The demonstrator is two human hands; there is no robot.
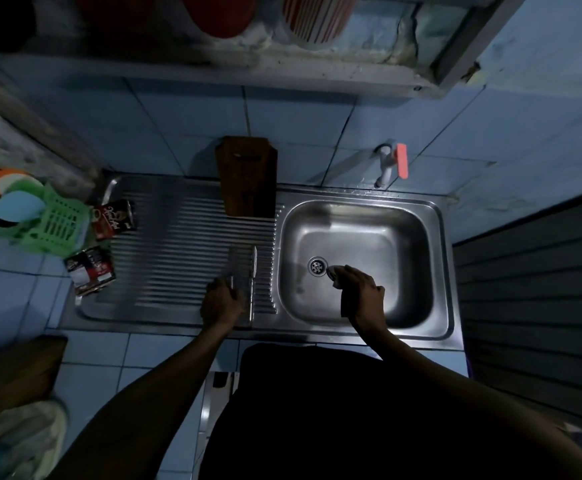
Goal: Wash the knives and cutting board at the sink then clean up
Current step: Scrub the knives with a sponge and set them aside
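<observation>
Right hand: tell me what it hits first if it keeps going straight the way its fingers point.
Most likely the drain strainer: the right hand, pinching something small and pale, points up-left at it over the sink basin. Height above the basin floor is unclear.

Green basket (55, 221) left of drainboard; two packets (114, 218) (92, 270) beside it.

Glossy steel sink (362, 216) — ribbed drainboard (178, 244) — matt wooden cutting board (248, 181).

brown cutting board (246, 181), green basket (61, 223), ribbed drainboard (178, 244)
</observation>
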